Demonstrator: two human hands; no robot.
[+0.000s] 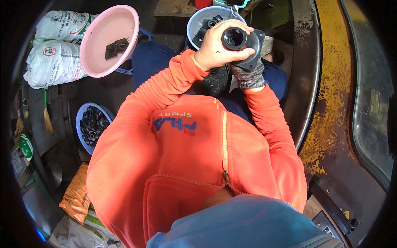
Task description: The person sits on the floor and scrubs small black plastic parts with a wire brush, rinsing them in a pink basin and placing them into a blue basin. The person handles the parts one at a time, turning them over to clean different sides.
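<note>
Orange fleece fills most of the view, the person's jacket [194,165] spreading from the lower edge up into both sleeves, which meet over the lap. Beyond it stand a pink basin [103,45] with a dark scrap inside, white sacks [53,62] at the far left, a blue basket [82,120] heaped with small black parts, and a second blue basket [196,22] just behind the raised hands. Between the two hands, held up over the knees, is a black plastic fitting [244,43]: a short tube on a squarish flange. The bare left hand [217,47] wraps it from the left, fingers curled over the tube's rim and closed on it. The right hand [250,76], in a grey knit glove, supports the flange from beneath; its fingers are mostly hidden, so I cannot tell how tightly they close. The tube's open mouth faces up toward the camera, its long axis running nearly along the line of sight, tipped slightly leftward. To work well here, I judge the flange should stay braced from below while the bore is kept unobstructed.
</note>
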